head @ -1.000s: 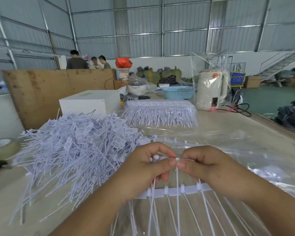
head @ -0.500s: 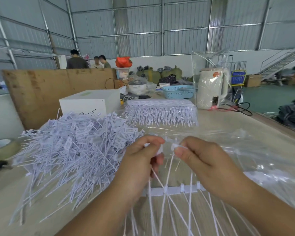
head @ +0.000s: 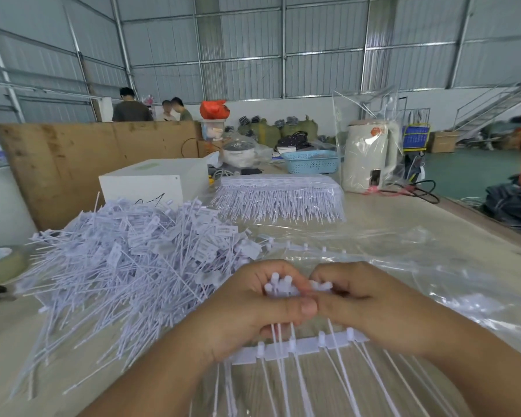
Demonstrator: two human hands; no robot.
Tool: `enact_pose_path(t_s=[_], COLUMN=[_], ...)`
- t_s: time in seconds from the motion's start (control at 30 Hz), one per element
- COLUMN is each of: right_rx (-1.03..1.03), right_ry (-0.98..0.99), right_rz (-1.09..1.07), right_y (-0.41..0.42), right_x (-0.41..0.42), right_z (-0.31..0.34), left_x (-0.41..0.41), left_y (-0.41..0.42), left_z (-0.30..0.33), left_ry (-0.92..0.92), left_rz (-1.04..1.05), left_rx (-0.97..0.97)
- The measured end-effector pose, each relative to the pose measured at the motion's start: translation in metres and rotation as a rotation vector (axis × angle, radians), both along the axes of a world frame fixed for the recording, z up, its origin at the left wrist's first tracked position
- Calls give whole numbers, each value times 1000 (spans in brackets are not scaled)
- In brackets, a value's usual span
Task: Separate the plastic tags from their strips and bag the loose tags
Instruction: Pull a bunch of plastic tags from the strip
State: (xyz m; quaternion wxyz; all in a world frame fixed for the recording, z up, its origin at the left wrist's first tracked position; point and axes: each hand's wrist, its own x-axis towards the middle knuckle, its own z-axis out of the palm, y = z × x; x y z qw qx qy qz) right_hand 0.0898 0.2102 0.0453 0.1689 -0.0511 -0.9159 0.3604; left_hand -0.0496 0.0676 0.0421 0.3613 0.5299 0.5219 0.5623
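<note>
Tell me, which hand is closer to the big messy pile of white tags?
Left. The left hand sits right beside the pile of loose tags, at its near edge. The right hand is farther away, on the left hand's other side.

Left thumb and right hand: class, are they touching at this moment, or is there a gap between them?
Touching. The head view shows the left hand's thumb tip pressed against the right hand's fingers, no gap, with the white tags pinched above.

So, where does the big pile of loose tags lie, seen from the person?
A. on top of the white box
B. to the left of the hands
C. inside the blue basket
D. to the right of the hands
B: the pile of loose tags spreads over the table left of the left hand and the right hand.
</note>
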Motion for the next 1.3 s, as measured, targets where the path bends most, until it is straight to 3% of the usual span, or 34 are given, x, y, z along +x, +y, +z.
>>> enact_pose_path(t_s=[0.1,0.2,0.3,0.4,0.6,0.8,0.97,1.17,1.3], right_rx=[-47,12,76,61,-77,-12,26,0,-66], right_ry=[-32,28,143,323,162,69,10,-28,-189], right_rz=[-1,-74,-241,-461,-94,-33,-22,31,38], right_y=[2,-2,-9,-3,-3,0,0,-3,1], right_x=[3,-1,-9,-11,-5,-1,2,5,9], right_z=[4,0,-2,1,-4,-9,-8,6,11], left_x=[0,8,15,17,22,22,17,14,10], left_y=[1,9,15,14,13,9,7,8,6], left_z=[-2,-6,-9,-12,-9,-6,-7,-8,-11], left_ry=[-7,5,-50,13,10,25,220,208,219], left_rz=[-5,156,336,460,278,173,128,127,193], left_rx=[-6,44,85,39,47,48,2,43,42])
